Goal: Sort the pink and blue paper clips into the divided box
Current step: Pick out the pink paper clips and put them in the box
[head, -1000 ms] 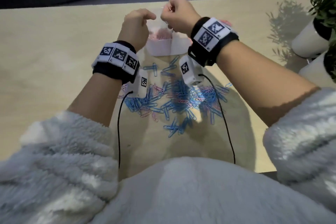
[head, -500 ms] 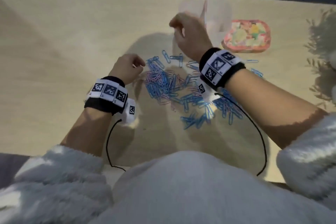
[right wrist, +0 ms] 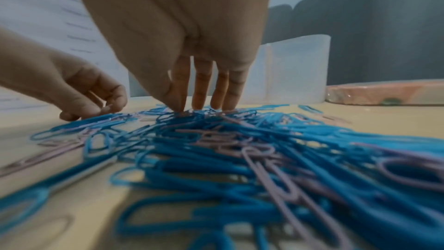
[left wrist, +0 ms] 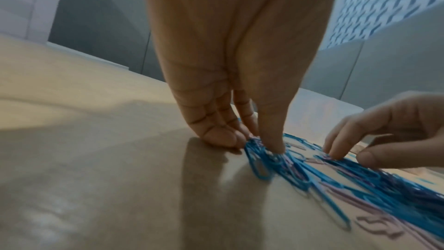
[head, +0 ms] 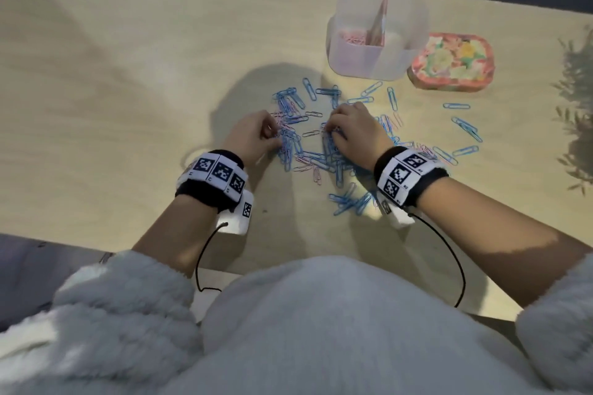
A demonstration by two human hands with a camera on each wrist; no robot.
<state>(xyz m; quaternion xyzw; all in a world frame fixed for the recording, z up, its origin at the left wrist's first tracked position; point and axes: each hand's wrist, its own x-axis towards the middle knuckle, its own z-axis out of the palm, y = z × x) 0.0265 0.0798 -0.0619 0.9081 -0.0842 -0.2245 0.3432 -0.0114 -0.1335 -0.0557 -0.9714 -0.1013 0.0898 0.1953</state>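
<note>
Head view: clips are scattered mid-table, box at 1 o'clock with pink in its left half. Left hand and right hand are picking in the pile.

Left wrist: fingertips pinch a tangled blue bunch.

Right wrist: fingers poke down; can't tell if they grip. Light, springy, snaggy wire, so probably best to pinch one loop. Smooth wood, dim room.

The paper clips at the centre of the frame are mostly bright blue with pale pink ones mixed in. The box at upper right is frosted, translucent white, with pink clips showing in its left compartment. Just right of it the tin is salmon pink with a yellow and green floral pattern. The table is pale wood. The wristbands are black with black-and-white square markers. The sleeves at the bottom are fluffy pale grey.
</note>
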